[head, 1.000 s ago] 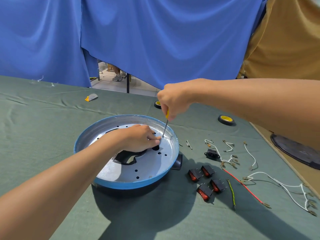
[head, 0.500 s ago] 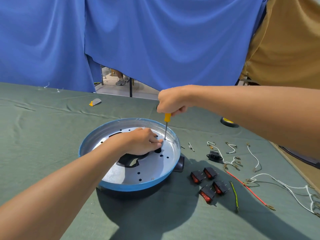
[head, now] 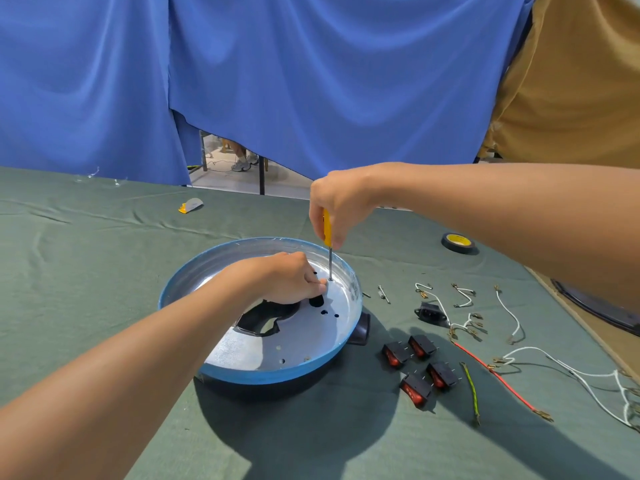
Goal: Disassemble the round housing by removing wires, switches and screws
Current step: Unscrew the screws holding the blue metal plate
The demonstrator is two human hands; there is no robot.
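The round housing [head: 263, 377], a shallow pan with a blue rim and a silvery perforated floor, sits open side up near the middle of the green-clothed tabletop [head: 86, 271]. The person's right hand [head: 341, 206] is clamped round the yellow handle of a screwdriver [head: 327, 228], held upright with its thin shaft planted on the housing floor at about 2 o'clock from the housing's centre. The left hand [head: 291, 278] rests inside the housing, fingers curled, its fingertips [head: 320, 287] just beside the shaft's tip; whether they pinch anything there cannot be told. The two hands are close together but not touching. At about 4 o'clock from the housing, four black rocker switches [head: 396, 353] with red faces lie loose in a cluster on the cloth. Around 3 o'clock lie a black socket [head: 429, 312] and several white wires [head: 512, 313], with a red wire [head: 495, 375] and a green-yellow wire [head: 472, 389] just beyond the switches. A roll of black tape [head: 458, 242] lies at 2 o'clock, well apart from the housing.
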